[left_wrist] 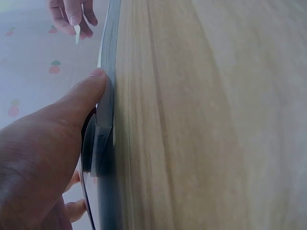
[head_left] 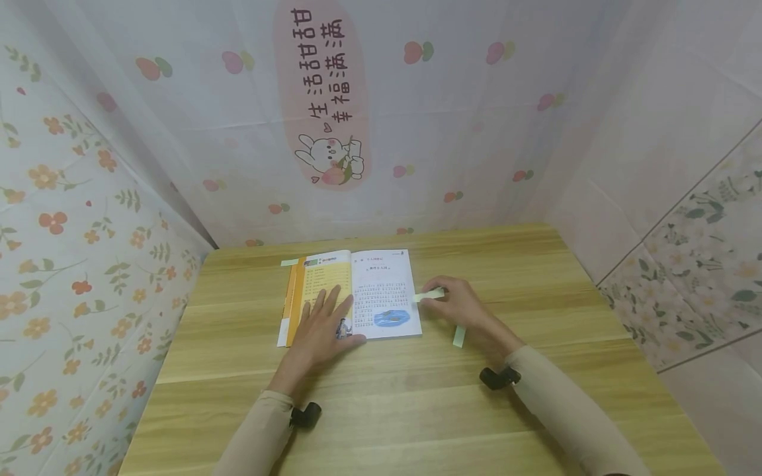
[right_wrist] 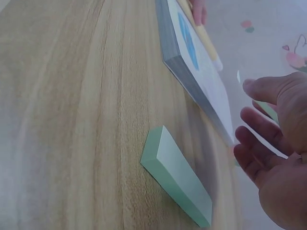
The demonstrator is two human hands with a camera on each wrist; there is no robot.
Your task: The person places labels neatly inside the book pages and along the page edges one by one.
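An open book (head_left: 383, 274) lies on the table, with a yellow left page and a white right page bearing a blue picture. My left hand (head_left: 321, 327) rests flat on the left page, fingers spread. In the left wrist view its thumb (left_wrist: 88, 91) lies along the book's near edge. Just off the right page, my right hand (head_left: 458, 304) pinches a pale green sticky note strip (head_left: 430, 295) between thumb and fingers. The strip's free end overlaps the page edge in the head view. Below that hand sits a light green sticky note pad (right_wrist: 177, 177) on the wood.
The wooden table (head_left: 381, 403) backs onto a fruit-print curtain (head_left: 476, 119). Pale tabs (head_left: 289, 262) stick out along the book's left side. A floral curtain (head_left: 65, 264) hangs at the left. Each wrist wears a black camera (head_left: 306, 415).
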